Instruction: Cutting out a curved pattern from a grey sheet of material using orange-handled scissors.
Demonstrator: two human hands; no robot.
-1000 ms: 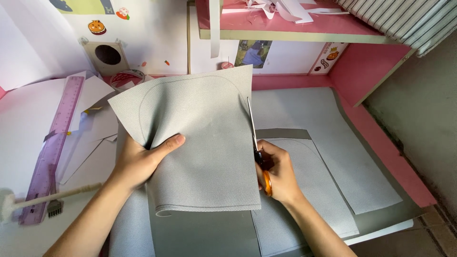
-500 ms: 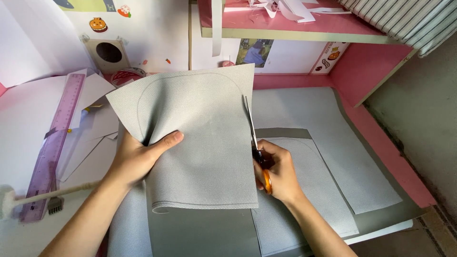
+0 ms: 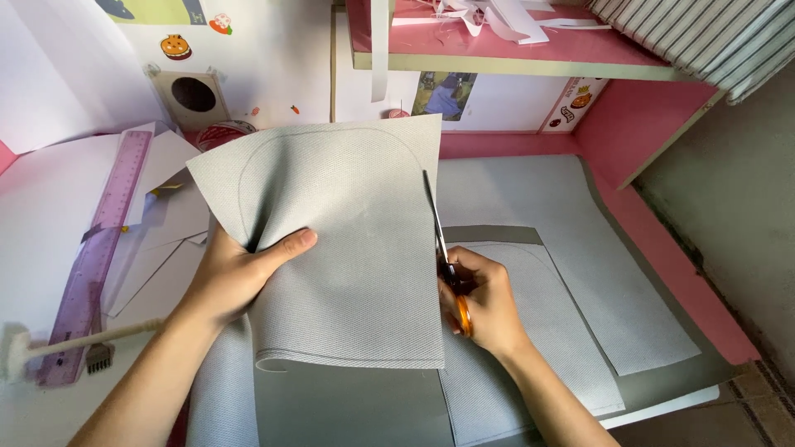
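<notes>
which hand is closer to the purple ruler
Left. The left hand grips the grey fabric piece's left edge, a short way right of the purple ruler. The right hand, holding scissors, is beyond the fabric's right edge.

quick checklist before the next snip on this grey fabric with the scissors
1. Left hand grips the folded grey woven fabric sheet at its left edge, thumb on top: ok.
2. Right hand holds the orange-handled scissors, fingers in the loops: ok.
3. Blades lie along the fabric's right edge, pointing away from the person: ok.
4. Blades line up with the curved line drawn on the fabric: not ok, the line runs nearer the top and left.
5. Left fingers away from the blades: ok.
6. Fabric layers even underneath: cannot tell.
</notes>
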